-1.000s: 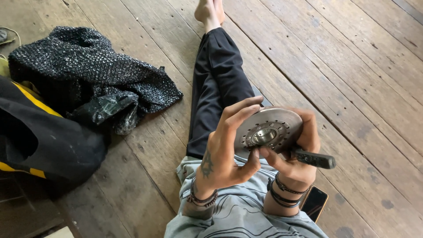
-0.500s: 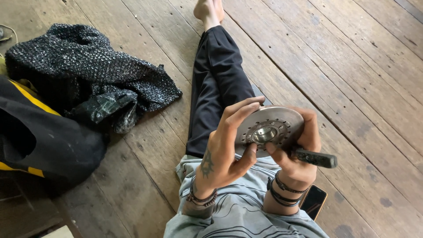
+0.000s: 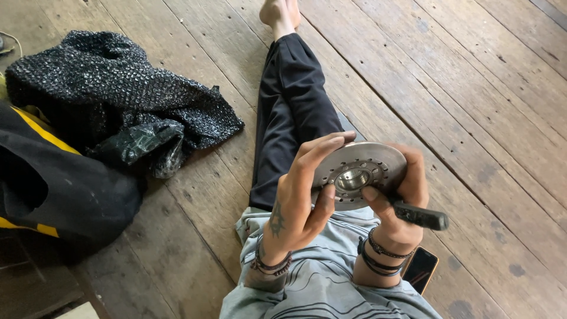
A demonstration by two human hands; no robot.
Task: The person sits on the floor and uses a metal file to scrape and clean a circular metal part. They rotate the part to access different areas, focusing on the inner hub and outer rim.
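Note:
I sit on a wooden plank floor with my leg in black trousers stretched forward. Both hands hold up a round grey metal disc (image 3: 361, 172) with a ring of small holes and a shiny hub in its middle. My left hand (image 3: 302, 198) grips the disc's left rim, fingers over the top edge and thumb beneath. My right hand (image 3: 397, 204) supports the right side, thumb pressing near the hub, and also clasps a black tool handle (image 3: 420, 216) that sticks out to the right.
A black mesh cloth (image 3: 112, 94) lies bunched at the left, a crumpled dark plastic bag (image 3: 144, 145) beside it. A black bag with yellow stripes (image 3: 53, 189) fills the lower left. A phone (image 3: 420, 269) lies on the floor by my right forearm.

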